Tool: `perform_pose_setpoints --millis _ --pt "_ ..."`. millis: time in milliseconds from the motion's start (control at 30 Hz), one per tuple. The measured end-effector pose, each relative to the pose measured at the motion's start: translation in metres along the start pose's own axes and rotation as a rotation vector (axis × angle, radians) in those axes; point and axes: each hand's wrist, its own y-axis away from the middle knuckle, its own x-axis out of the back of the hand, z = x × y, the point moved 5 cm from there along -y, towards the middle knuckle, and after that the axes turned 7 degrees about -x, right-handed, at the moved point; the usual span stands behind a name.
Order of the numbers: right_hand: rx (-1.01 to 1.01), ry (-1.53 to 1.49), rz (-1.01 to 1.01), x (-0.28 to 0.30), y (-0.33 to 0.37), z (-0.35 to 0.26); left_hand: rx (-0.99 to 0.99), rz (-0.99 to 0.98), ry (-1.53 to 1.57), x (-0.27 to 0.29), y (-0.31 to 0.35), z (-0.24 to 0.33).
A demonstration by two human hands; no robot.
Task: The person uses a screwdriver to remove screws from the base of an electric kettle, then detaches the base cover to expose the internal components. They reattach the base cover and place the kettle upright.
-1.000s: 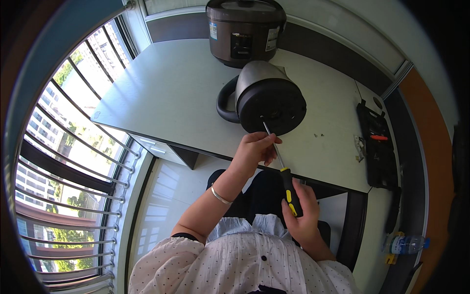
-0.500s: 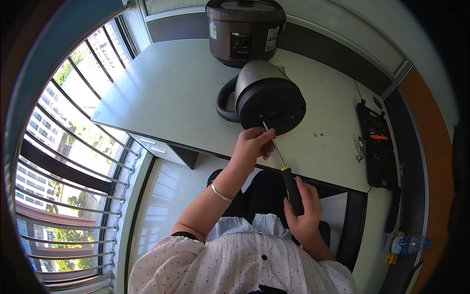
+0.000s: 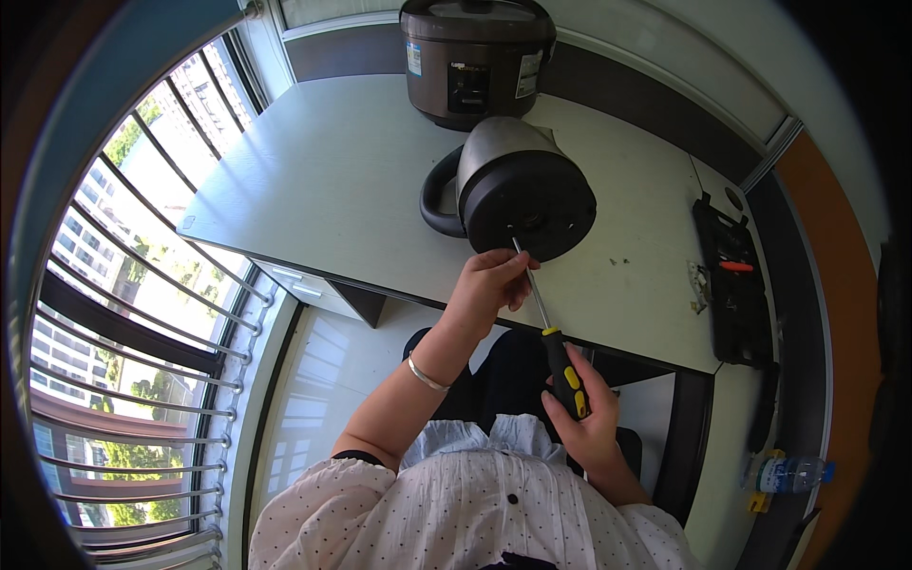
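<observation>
An electric kettle (image 3: 503, 142) with a steel body and black handle lies on its side on the desk, its round black base (image 3: 528, 201) facing me. A black and yellow screwdriver (image 3: 560, 372) slants up toward that base, its tip at the base's lower part. My left hand (image 3: 496, 275) is closed, thumb and fingers pinching the shaft close to the tip. Lower down and to the right, my right hand (image 3: 591, 418) is wrapped round the handle. Whether the tip sits in a screw is too small to tell.
Behind the kettle stands a brown rice cooker (image 3: 475, 71). On the right lie an open black tool case (image 3: 736, 313) with a red-handled tool, some small parts (image 3: 698, 285) and a plastic bottle (image 3: 788, 473). A barred window (image 3: 142, 323) is at the left; the desk's front edge (image 3: 418, 302) runs before me.
The screwdriver's handle has turned, so its yellow patches now face up. My right hand has shifted slightly left with it. The left hand and kettle look nearly the same.
</observation>
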Motion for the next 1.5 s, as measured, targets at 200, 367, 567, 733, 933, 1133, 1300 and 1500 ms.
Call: perform_pose_setpoints --millis 200,367,567,733,933,1133,1300,1500 --pt "-0.051 -0.105 0.004 0.002 0.005 0.006 -0.021 0.01 -0.02 0.006 -0.001 -0.003" --pt "-0.068 -0.195 0.026 0.005 0.007 0.004 -0.076 0.047 0.09 0.007 -0.003 -0.001" --pt "-0.06 -0.215 0.033 0.008 0.007 0.006 -0.071 0.102 0.186 0.003 -0.002 0.002" --pt "-0.069 -0.229 0.04 0.011 0.008 0.009 -0.091 0.128 0.237 -0.001 -0.002 0.004" --pt "-0.073 -0.239 0.04 0.012 0.009 0.01 -0.101 0.137 0.288 -0.001 -0.005 0.003" --pt "-0.063 -0.24 0.038 0.014 0.01 0.009 -0.12 0.161 0.312 -0.003 -0.008 0.003" --pt "-0.06 -0.257 0.029 0.016 0.01 0.011 -0.077 0.198 0.288 0.001 -0.007 0.002" --pt "-0.12 -0.414 0.014 0.026 0.012 0.018 -0.083 0.195 0.27 0.003 -0.009 0.002"
